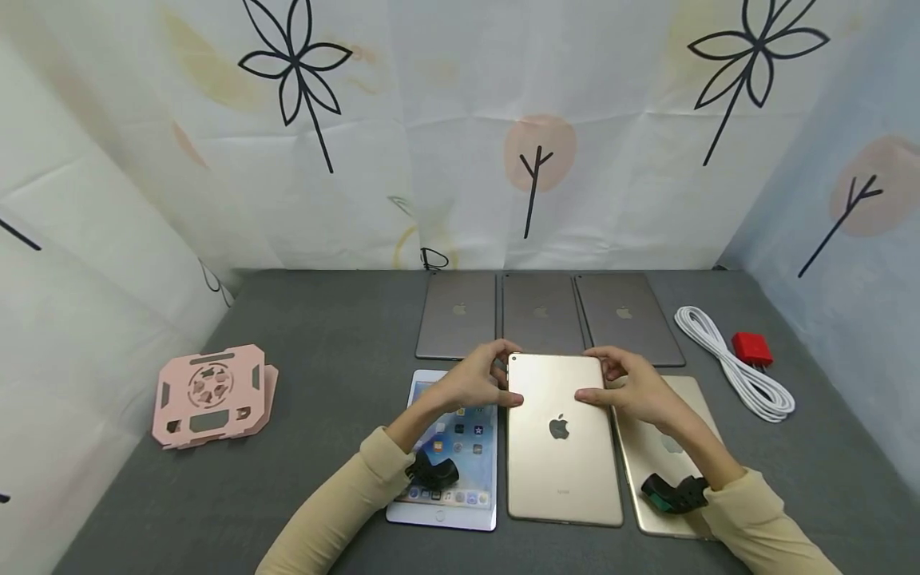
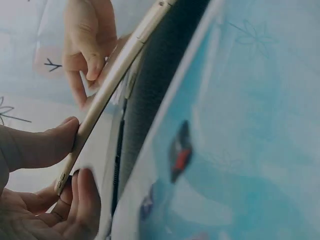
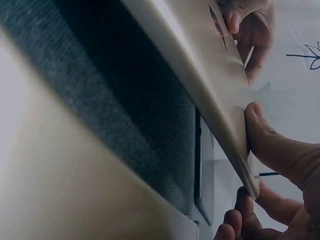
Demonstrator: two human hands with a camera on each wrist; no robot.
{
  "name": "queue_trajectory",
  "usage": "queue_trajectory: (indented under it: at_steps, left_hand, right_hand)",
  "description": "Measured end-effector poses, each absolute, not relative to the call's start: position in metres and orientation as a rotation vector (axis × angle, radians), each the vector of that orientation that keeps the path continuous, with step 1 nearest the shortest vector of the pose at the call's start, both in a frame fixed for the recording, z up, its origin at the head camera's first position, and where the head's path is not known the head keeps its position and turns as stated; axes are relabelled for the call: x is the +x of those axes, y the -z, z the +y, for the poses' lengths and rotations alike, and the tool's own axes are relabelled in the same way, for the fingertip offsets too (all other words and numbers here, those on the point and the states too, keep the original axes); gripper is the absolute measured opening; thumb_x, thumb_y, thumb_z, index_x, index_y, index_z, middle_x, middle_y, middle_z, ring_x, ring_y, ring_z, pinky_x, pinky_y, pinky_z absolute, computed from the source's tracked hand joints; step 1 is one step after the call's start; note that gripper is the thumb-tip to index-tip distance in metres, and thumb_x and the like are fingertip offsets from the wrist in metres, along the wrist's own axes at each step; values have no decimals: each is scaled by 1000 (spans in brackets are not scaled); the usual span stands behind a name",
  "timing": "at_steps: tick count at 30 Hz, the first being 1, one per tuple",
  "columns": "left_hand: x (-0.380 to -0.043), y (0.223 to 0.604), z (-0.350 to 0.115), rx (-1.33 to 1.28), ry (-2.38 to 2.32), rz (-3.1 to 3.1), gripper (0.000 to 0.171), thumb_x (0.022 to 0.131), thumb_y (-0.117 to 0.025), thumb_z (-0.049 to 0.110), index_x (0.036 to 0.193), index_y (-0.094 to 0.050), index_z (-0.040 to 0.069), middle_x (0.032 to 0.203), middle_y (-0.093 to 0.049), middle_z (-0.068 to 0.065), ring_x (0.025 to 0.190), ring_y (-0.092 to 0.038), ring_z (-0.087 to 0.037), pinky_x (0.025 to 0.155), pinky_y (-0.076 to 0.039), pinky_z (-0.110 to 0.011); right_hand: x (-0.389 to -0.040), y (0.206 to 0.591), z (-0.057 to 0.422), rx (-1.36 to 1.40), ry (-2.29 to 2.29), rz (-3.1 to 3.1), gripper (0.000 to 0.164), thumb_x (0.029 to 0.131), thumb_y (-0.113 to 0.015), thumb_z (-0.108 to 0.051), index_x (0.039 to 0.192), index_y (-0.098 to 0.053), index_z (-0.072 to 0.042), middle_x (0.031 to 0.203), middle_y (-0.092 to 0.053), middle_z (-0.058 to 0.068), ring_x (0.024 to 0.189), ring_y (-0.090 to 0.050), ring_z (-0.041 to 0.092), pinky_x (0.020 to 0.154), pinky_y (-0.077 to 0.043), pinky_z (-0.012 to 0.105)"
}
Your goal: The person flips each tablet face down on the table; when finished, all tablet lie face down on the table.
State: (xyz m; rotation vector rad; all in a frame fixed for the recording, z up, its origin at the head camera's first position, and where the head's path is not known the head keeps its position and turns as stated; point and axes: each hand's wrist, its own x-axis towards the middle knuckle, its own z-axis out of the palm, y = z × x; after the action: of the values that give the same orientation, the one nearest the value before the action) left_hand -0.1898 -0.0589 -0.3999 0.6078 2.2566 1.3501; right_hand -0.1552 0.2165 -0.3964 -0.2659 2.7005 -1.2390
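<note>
Both hands hold a gold tablet [image 1: 564,447], back side up with its dark apple logo showing. My left hand [image 1: 477,379] pinches its far left corner, thumb on top and fingers beneath. At the far right corner my right hand [image 1: 636,391] pinches in the same way. In the left wrist view the tablet's edge [image 2: 107,82] slopes, its far end raised off the grey table. Under my left forearm lies a white-framed tablet [image 1: 442,515] with its screen lit. A second gold tablet [image 1: 647,463] lies face down under my right wrist.
Three grey tablets [image 1: 460,315] lie in a row at the back. A coiled white cable [image 1: 740,367] and a red charger plug [image 1: 752,349] are at the right. Pink cut-out panels [image 1: 212,395] sit at the left. Printed cloth [image 1: 460,160] hangs behind the grey table [image 1: 323,359].
</note>
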Motion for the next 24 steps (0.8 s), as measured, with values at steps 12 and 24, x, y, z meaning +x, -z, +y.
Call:
queue_trajectory:
  at_steps: [12,24]
  left_hand:
    - [-195,410,-60,702,-1128,2453,68,81,-87,17,140,-57,4,115,-56,-10,91,-48,-16,78,-42,-26]
    - [-200,413,-56,756,-921,2554,69,79,-89,25,137,-61,4,125,-60,-15,102,-56,-20,88,-49,-34]
  right_hand:
    - [-160,405,214,-353,1099,2760,68,83,-86,-30,135,-59,4,99,-54,11,89,-45,23,73,-35,36]
    - [-160,409,215,-404,935,2827,69,81,-86,-37,133,-63,3,111,-59,20,101,-44,35,78,-36,43]
